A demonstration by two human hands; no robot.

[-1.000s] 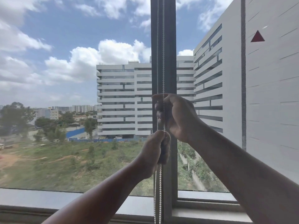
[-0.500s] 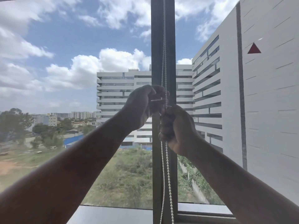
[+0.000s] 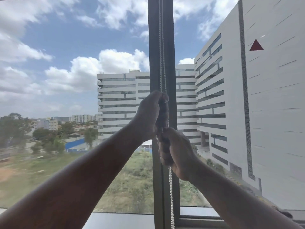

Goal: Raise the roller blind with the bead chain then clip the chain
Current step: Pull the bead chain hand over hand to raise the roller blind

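White bead chain (image 3: 171, 192); dark grey window frame (image 3: 162, 47); white building (image 3: 272, 100), red triangle (image 3: 256, 45).

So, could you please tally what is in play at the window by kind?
Hands: 2, left hand above right hand, both gripping the chain.
Bead chains: 1.
Window mullions: 1.
Red triangle stickers: 1.
Total: 5.

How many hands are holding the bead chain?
2. The left hand grips the bead chain higher up, in front of the window post; the right hand grips it just below.
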